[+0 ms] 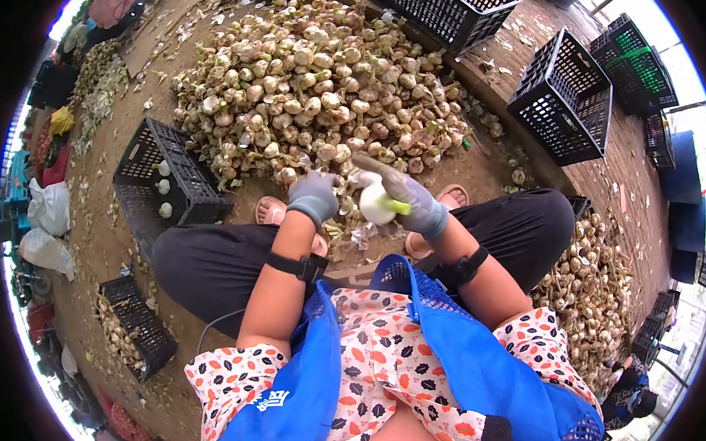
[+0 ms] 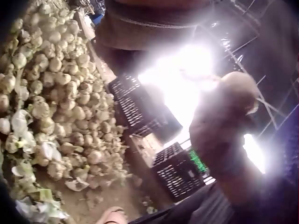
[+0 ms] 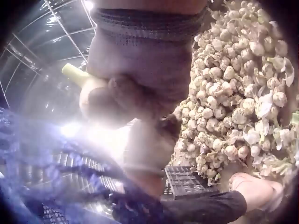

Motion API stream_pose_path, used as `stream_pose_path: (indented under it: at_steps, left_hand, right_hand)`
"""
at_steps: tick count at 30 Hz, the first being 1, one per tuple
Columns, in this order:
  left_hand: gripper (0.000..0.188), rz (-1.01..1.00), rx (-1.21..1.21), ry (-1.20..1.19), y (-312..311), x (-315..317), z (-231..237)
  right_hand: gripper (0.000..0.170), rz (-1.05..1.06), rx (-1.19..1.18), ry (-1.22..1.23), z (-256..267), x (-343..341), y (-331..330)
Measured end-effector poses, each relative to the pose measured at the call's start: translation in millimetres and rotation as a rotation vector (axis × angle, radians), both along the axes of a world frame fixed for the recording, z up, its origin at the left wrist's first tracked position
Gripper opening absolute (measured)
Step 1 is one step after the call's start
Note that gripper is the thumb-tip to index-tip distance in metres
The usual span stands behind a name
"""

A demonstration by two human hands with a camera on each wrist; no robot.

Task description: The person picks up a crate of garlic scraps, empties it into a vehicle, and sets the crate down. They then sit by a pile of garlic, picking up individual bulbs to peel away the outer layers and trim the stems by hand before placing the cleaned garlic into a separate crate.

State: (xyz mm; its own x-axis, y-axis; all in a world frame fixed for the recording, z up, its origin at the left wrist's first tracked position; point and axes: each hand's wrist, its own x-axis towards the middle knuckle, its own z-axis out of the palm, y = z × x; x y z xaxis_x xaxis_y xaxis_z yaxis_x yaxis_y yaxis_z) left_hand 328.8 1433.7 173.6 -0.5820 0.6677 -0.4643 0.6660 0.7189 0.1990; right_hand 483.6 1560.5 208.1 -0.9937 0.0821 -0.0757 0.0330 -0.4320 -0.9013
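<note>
My right hand [image 1: 416,203], in a greyish glove, holds a smooth white garlic bulb [image 1: 376,205] with a short green stem [image 1: 399,207] sticking out towards the wrist. In the right wrist view the garlic bulb [image 3: 88,98] shows partly behind the glove, its stem pointing up left. My left hand [image 1: 314,195], also gloved, is just left of the bulb with its fingers bent; whether it pinches anything I cannot tell. A large heap of unpeeled garlic [image 1: 309,82] lies on the ground beyond both hands, and loose skins [image 1: 361,234] are scattered below them.
At the left a tilted black crate [image 1: 176,176] contains several white bulbs [image 1: 164,187]. Another crate [image 1: 139,329] lies behind it. More black crates [image 1: 562,96] stand at the right, beside a second garlic heap [image 1: 589,290]. My sandalled feet [image 1: 271,210] flank the work spot.
</note>
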Motion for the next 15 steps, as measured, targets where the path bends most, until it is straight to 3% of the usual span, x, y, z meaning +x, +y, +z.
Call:
stream_pose_path:
  at_steps: [1,2,3,4,5,6,7,8,10,11,13,14,15]
  left_hand:
    - [0.055,-0.068,-0.039,0.092,-4.5,10.5,4.1]
    - [0.066,-0.137,0.219,0.044,-9.1,12.5,5.2]
    - [0.066,-0.146,0.216,0.042,-7.8,17.0,12.2]
    - [0.065,-0.124,0.567,-0.202,-4.1,23.0,24.6]
    - [0.064,-0.093,0.914,-0.452,0.6,28.5,34.9]
    - [0.05,-0.169,1.007,-0.398,5.9,33.5,40.2]
    - [0.05,-0.174,1.008,-0.399,7.7,36.9,39.5]
    - [0.044,-0.178,0.997,-0.317,8.2,40.5,37.3]
    - [0.024,-0.129,1.064,-0.225,9.7,46.0,30.8]
    - [0.024,-0.128,1.065,-0.224,10.1,45.8,26.4]
    - [0.019,0.193,1.213,-0.648,11.2,43.7,15.0]
    - [0.015,0.315,1.257,-0.744,12.0,42.3,5.5]
    - [0.015,0.313,1.259,-0.741,12.1,41.0,12.5]
  right_hand:
    - [0.068,-0.09,0.008,-0.141,5.6,-2.1,1.3]
    - [0.056,-0.2,-0.03,-0.263,8.1,-4.3,1.3]
    - [0.044,-0.31,-0.072,-0.386,8.6,-5.8,1.6]
    - [0.039,-0.473,0.203,-0.165,-18.6,-13.8,3.8]
    - [0.039,-0.482,0.199,-0.167,-41.3,-9.0,5.8]
    - [0.037,-0.544,0.155,-0.175,-42.4,-9.1,5.1]
    - [0.035,-0.605,0.113,-0.182,-44.6,-9.7,5.0]
    - [0.032,-0.655,0.274,-0.166,-70.4,-13.2,8.4]
    - [0.033,-0.704,0.241,-0.194,-56.9,-12.6,9.1]
    - [0.034,-0.751,0.205,-0.22,-49.8,-13.0,9.1]
    - [0.036,-0.745,0.145,-0.162,-35.4,-13.1,9.1]
    - [0.036,-0.722,0.001,-0.188,-25.6,-10.2,11.3]
    - [0.036,-0.697,-0.142,-0.213,-18.7,-8.6,13.3]
